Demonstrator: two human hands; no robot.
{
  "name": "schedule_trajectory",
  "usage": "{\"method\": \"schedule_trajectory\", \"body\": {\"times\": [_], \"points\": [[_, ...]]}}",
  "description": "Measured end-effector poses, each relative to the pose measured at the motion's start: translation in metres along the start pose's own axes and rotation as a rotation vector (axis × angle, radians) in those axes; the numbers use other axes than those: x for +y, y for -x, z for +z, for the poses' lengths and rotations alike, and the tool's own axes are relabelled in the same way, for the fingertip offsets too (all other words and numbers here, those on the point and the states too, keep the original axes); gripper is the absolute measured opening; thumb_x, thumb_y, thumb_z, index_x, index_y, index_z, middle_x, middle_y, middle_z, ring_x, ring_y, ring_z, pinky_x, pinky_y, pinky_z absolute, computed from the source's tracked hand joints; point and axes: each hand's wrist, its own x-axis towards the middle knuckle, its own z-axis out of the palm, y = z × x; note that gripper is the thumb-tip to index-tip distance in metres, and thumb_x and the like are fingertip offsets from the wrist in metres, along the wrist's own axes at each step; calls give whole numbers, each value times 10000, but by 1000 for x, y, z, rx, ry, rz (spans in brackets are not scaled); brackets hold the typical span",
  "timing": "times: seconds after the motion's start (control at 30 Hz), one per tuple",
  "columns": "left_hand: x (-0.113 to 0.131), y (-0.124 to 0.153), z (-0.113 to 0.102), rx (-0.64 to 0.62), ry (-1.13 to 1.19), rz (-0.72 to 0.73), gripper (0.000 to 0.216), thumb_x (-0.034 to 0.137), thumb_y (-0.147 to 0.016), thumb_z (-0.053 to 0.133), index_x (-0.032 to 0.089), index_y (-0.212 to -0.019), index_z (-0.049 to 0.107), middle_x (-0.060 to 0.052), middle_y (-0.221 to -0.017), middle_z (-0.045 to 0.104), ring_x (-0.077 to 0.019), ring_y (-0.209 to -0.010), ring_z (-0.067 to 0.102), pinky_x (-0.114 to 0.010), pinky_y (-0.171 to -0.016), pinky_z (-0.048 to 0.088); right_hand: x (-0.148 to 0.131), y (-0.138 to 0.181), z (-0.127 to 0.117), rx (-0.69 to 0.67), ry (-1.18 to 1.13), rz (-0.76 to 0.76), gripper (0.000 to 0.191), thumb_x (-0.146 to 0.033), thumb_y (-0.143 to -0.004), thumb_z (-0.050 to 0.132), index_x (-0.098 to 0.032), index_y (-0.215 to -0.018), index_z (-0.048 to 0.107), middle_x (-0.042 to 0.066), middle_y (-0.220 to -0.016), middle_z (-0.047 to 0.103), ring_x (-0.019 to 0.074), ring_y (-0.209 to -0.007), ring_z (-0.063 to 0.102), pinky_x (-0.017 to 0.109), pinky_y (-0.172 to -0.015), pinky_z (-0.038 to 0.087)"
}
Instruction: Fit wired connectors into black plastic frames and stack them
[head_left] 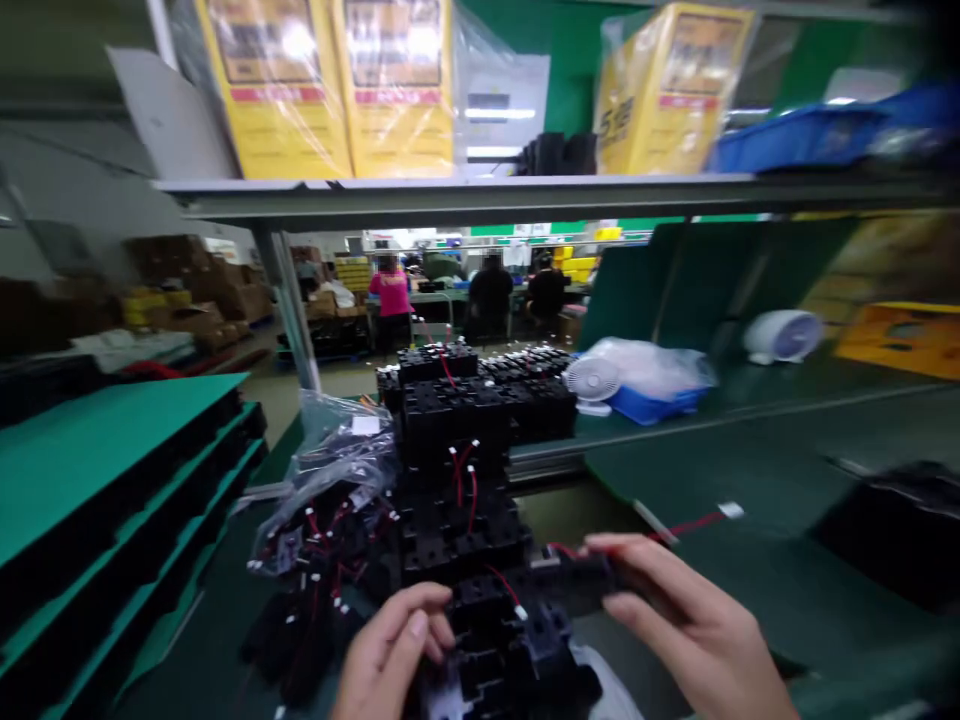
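Note:
Toward the lower right, my right hand [697, 625] grips a dark, elongated plastic part [577, 580] between thumb and fingers. A red wire with a white connector [731, 511] sticks out past those fingers; motion blur softens the part. My left hand [397, 645] is closed, fingers curled and thumb pressed in, at the left edge of some black plastic housings [517, 660]. Whatever it pinches is hidden. Just beyond both hands, more black housings [457, 520] are stacked, with short red wires and white plugs standing up.
Left of the stack lie a clear plastic bag [345, 440] and loose black parts with red wires [315, 600]. Green-topped tiered trays [112, 440] stand at far left. A small white fan [592, 382] and blue bin [660, 402] sit behind. Overhead runs a shelf [465, 198]. People sit farther back.

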Motion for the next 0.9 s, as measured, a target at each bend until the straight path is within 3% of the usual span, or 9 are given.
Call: {"method": "schedule_trajectory", "body": {"times": [0.1, 0.17, 0.27, 0.33, 0.5, 0.63, 0.8, 0.9], "points": [[6, -17, -17, -226, -467, 256, 292, 389, -954, 432, 279, -965, 703, -55, -1054, 687, -219, -1040, 592, -343, -939, 456, -3, -3, -8, 86, -9, 20, 269, -325, -908, 678, -298, -1175, 698, 31, -1168, 716, 174, -1057, 687, 184, -914, 556], [5, -28, -15, -366, -647, 349, 321, 280, -935, 408, 331, -1114, 670, -28, -1239, 651, -246, -1202, 526, -420, -1050, 408, -11, -2, -5, 14, -52, 4, 268, -314, -910, 684, -324, -1177, 694, 8, -1157, 720, 155, -1018, 699, 164, -867, 570], [-2, -41, -5, -456, -754, 320, 558, 174, -882, 397, 400, -1388, 467, 38, -1479, 489, -247, -1404, 350, -506, -1194, 226, -27, 2, 6, -109, -82, -56, 274, -324, -868, 743, -322, -1139, 702, -13, -1078, 739, 140, -948, 708, 152, -829, 571], [-8, -45, -2, -461, -701, 265, 657, 170, -869, 385, 411, -1476, 313, 56, -1530, 424, -232, -1433, 310, -507, -1217, 153, -33, 4, 18, -187, -57, -112, 283, -309, -861, 754, -295, -1137, 695, -11, -1054, 741, 139, -952, 697, 169, -874, 553], [-15, -41, -7, -408, -513, 159, 783, 183, -848, 355, 442, -1520, 48, 104, -1514, 437, -207, -1427, 311, -470, -1185, 159, -17, 3, 46, -357, 59, -196, 263, -251, -968, 601, -210, -1226, 630, 53, -1123, 713, 188, -1039, 652, 288, -946, 532], [-13, -39, -8, -400, -504, 154, 846, 137, -785, 366, 430, -1521, 70, 114, -1498, 455, -197, -1405, 345, -442, -1156, 187, -9, -5, 49, -469, 141, -271, 273, -219, -963, 599, -173, -1232, 613, 76, -1108, 708, 211, -1012, 644, 330, -918, 544], [-12, -39, 0, -357, -484, 213, 881, 96, -729, 386, 375, -1528, 137, 79, -1465, 506, -197, -1382, 390, -442, -1169, 217, -22, -13, 59, -543, 351, -407, 316, -101, -916, 620, -135, -1229, 599, 113, -1095, 698, 256, -983, 648, 392, -881, 564], [-16, -35, 0, -254, -339, 227, 740, 116, -804, 396, 294, -1507, 254, 1, -1439, 541, -203, -1367, 424, -439, -1191, 232, -20, -14, 73, -606, 470, -366, 244, -99, -823, 730, -149, -1059, 692, 98, -984, 706, 278, -905, 670, 409, -839, 577]]}}
